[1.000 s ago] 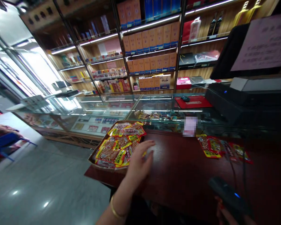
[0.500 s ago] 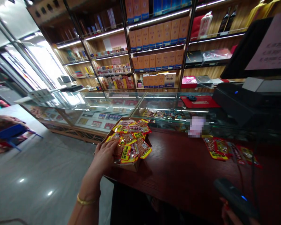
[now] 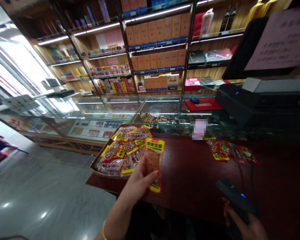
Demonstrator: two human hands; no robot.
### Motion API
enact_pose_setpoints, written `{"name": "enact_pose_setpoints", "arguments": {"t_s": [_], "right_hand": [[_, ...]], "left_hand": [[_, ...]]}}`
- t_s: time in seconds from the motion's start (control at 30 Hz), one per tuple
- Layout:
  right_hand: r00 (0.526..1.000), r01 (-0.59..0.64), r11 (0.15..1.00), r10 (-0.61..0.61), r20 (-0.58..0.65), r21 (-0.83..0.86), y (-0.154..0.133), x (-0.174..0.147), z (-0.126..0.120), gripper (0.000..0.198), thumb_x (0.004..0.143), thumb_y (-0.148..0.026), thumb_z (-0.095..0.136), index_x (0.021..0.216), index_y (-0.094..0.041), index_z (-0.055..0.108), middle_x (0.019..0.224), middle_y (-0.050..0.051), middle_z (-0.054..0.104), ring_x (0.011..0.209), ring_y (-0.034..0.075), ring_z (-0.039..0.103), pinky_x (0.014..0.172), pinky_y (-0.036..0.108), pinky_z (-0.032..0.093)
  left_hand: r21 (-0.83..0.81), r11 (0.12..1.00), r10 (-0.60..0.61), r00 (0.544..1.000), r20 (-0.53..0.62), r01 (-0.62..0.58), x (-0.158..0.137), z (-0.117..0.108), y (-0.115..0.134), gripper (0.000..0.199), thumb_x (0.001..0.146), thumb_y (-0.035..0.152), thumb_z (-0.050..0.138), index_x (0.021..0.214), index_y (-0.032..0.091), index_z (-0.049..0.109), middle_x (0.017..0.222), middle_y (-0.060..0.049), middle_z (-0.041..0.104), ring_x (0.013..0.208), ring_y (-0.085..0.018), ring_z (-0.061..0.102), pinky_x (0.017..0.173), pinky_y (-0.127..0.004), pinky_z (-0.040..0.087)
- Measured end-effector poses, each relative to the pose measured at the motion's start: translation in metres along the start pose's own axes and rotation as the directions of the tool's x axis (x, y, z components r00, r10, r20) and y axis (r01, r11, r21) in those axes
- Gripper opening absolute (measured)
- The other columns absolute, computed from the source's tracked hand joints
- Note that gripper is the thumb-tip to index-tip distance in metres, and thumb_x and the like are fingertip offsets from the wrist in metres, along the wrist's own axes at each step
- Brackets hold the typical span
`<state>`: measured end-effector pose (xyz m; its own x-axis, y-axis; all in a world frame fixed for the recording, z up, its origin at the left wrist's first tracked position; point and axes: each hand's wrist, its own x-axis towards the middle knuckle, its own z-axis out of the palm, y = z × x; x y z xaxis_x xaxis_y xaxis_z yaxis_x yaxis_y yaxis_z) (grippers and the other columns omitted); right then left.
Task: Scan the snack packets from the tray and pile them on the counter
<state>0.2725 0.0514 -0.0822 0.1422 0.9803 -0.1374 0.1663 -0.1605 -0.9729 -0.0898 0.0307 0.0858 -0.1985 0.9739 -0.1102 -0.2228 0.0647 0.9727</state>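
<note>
the flat rectangular plastic snack packet [image 3: 154, 158] in the left hand [image 3: 136, 180] is yellow at both ends, with black lettering, red edging and a brown middle; the heaped glossy plastic packets [image 3: 125, 148] repeat that yellow, red and brown, inside a brown open cardboard box [image 3: 104, 147]; the black handheld plastic scanner [image 3: 232, 192] glows with one blue light, and the right hand [image 3: 245, 225] around it shows red nail colour; the smooth wooden counter top [image 3: 190, 173] is dark reddish brown; the thin round bangle [image 3: 104, 230] is gold; the flat rectangular mouse mat [image 3: 210, 106] is red; the tall upright cartons [image 3: 160, 31] are orange with blue bases
</note>
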Motion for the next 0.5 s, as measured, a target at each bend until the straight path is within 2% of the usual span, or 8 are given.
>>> {"name": "enact_pose_setpoints", "arguments": {"t_s": [0.07,0.13,0.2,0.23,0.3,0.37,0.43,0.5], "right_hand": [[1.000,-0.003,1.000,0.003,-0.009,-0.001,0.000,-0.002,0.003,0.062,0.065,-0.075,0.077,0.088,-0.017,0.078,0.061,0.003,0.074,0.051,0.018,0.066,0.055,0.027,0.057],[1.000,0.009,1.000,-0.010,-0.004,-0.010,-0.002,-0.006,0.007,0.062,0.067,-0.074,0.076,0.089,-0.016,0.078,0.060,0.003,0.073,0.053,0.018,0.067,0.056,0.027,0.056],[1.000,0.021,0.999,-0.020,0.014,-0.044,-0.008,-0.013,0.009,0.063,0.068,-0.075,0.074,0.088,-0.015,0.078,0.060,0.004,0.073,0.053,0.019,0.066,0.057,0.029,0.056],[1.000,0.018,0.997,-0.016,0.026,-0.069,-0.013,-0.018,0.010,0.064,0.068,-0.076,0.073,0.085,-0.015,0.078,0.060,0.005,0.073,0.052,0.020,0.066,0.056,0.030,0.056],[0.999,0.024,0.990,-0.017,0.051,-0.138,-0.022,-0.029,0.011,0.063,0.070,-0.078,0.068,0.077,-0.016,0.077,0.058,0.006,0.072,0.052,0.021,0.066,0.056,0.031,0.056],[0.994,0.045,0.977,-0.022,0.112,-0.210,-0.030,-0.041,0.011,0.060,0.073,-0.078,0.065,0.071,-0.019,0.076,0.058,0.007,0.073,0.055,0.022,0.069,0.059,0.031,0.057],[0.983,0.067,0.961,-0.018,0.181,-0.267,-0.036,-0.050,0.011,0.054,0.074,-0.074,0.066,0.070,-0.021,0.077,0.062,0.008,0.076,0.059,0.024,0.072,0.060,0.030,0.059],[0.977,0.089,0.946,-0.022,0.214,-0.311,-0.040,-0.056,0.012,0.048,0.073,-0.069,0.069,0.076,-0.023,0.080,0.071,0.010,0.080,0.066,0.027,0.076,0.063,0.031,0.061]], "left_hand": [[-0.307,0.908,-0.234,0.953,0.194,0.286,0.012,0.030,-0.034,0.055,0.071,0.037,0.084,0.119,0.022,0.063,0.096,-0.002,0.072,0.068,-0.013,0.063,0.056,-0.020,0.048],[-0.459,0.710,-0.398,0.842,0.364,0.534,0.023,0.046,-0.064,0.044,0.077,0.049,0.078,0.106,0.019,0.065,0.079,-0.001,0.066,0.048,-0.007,0.048,0.038,-0.015,0.028],[-0.530,0.559,-0.448,0.770,0.454,0.638,0.031,0.052,-0.085,0.037,0.081,0.048,0.075,0.096,0.015,0.065,0.075,-0.001,0.064,0.044,-0.005,0.045,0.036,-0.014,0.020],[-0.556,0.527,-0.446,0.767,0.462,0.642,0.035,0.053,-0.092,0.032,0.081,0.041,0.075,0.095,0.014,0.065,0.078,-0.003,0.066,0.048,-0.007,0.050,0.037,-0.015,0.026],[-0.577,0.533,-0.451,0.784,0.426,0.619,0.040,0.051,-0.100,0.025,0.079,0.028,0.073,0.100,0.014,0.067,0.091,-0.008,0.072,0.063,-0.014,0.066,0.049,-0.021,0.046],[-0.536,0.602,-0.471,0.806,0.360,0.591,0.044,0.048,-0.103,0.028,0.080,0.022,0.070,0.107,0.014,0.068,0.103,-0.010,0.074,0.082,-0.023,0.073,0.069,-0.034,0.058],[-0.452,0.699,-0.473,0.832,0.288,0.554,0.047,0.043,-0.104,0.030,0.081,0.020,0.069,0.110,0.013,0.068,0.104,-0.012,0.075,0.087,-0.026,0.075,0.080,-0.042,0.059],[-0.361,0.783,-0.449,0.862,0.235,0.506,0.049,0.037,-0.105,0.030,0.075,0.013,0.068,0.105,0.011,0.069,0.097,-0.012,0.076,0.083,-0.026,0.075,0.080,-0.041,0.059]]}}
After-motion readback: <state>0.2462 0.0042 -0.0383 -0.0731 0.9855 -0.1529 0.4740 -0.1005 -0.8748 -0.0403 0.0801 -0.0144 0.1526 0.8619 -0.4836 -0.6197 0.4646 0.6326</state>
